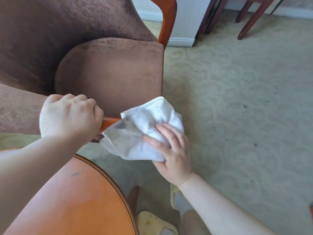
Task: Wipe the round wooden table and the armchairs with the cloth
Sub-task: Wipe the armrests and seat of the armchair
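A brown velvet armchair [108,68] with orange wooden arms fills the upper left. My left hand [69,116] grips the near wooden armrest [110,122], fingers curled round it. A white cloth [144,126] with grey dirt marks covers the front end of that armrest. My right hand [171,148] holds the cloth against the wood, fingers spread over it and thumb beneath. The round wooden table [81,200] shows at the bottom left, partly under my left forearm.
Pale patterned carpet [237,99] spreads to the right. Dark wooden chair legs [250,19] stand at the top right beside a white pillar base [181,41]. My feet in light slippers [152,223] are at the bottom, next to a table leg [133,195].
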`<state>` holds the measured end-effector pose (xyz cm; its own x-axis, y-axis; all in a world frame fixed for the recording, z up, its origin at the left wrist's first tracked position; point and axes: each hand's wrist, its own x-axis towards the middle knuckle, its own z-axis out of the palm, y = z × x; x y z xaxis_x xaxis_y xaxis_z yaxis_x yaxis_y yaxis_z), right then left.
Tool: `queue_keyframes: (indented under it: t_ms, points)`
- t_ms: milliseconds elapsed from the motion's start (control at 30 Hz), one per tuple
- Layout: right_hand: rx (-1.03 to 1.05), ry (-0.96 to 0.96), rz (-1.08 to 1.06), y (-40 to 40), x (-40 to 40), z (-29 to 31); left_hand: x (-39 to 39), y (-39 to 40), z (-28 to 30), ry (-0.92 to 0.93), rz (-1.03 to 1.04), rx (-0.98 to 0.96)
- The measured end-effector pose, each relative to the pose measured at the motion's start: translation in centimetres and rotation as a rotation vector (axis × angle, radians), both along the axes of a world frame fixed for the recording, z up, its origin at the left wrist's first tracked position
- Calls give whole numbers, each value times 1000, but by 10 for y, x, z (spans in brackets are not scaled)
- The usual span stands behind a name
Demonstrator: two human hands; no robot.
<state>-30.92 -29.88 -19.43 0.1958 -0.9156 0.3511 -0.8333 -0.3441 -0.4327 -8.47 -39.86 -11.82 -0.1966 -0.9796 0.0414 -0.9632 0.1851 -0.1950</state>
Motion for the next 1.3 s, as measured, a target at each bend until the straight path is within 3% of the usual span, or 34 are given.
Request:
queue_keyframes:
  t_ms: [67, 133, 233, 267, 367, 400, 467, 500, 567, 700, 800, 967, 1033, 1100, 1167, 1233, 1300]
  points:
    - [162, -185, -106, -20, -8, 5, -3, -2, 1, -2, -4, -37]
    - [596, -390, -260, -59, -3, 21, -2, -2, 2, -24, 12, 29]
    - [1319, -247, -201, -113, 11, 45, -5, -8, 3, -88, 60, 156]
    - [1435, -197, -176, -119, 13, 45, -9, -10, 1, -128, 62, 205]
    - [1483, -27, -292, -127, 6, 25, -20, -16, -7, -146, 114, 290]
    - [1541, -71, -353, -125, -2, 17, -22, -16, -8, -113, 150, 284]
    - [1660, -341, -521, -121, -14, 7, -23, -16, -11, -76, 199, 266]
    - [1653, -409, -539, -121, -17, 5, -22, -16, -11, -70, 213, 261]
    - [1479, -346, -423, -122, -18, 5, -22, -14, -12, -45, 274, 275]
    - [1115, -102, 73, -122, 4, 49, -35, -21, -7, 13, 440, 284]
    - [873, -181, 280, -111, 27, 60, -48, -30, -7, 52, 585, 192]
    - [556, -324, 344, -98, -20, 22, -57, -31, -9, 97, 743, 37]
    - [688, -466, 155, -98, -40, 12, -59, -28, -9, 139, 727, -36]
    - [999, -488, -99, -105, -37, 8, -59, -27, -10, 188, 713, -138]
    - [1129, -280, -26, -113, -24, 12, -59, -23, -12, 248, 746, -281]
    - [1024, -140, 53, -120, -6, 19, -59, -21, -14, 279, 791, -387]
    - [929, -68, 164, -116, 11, 20, -59, -20, -14, 254, 818, -357]
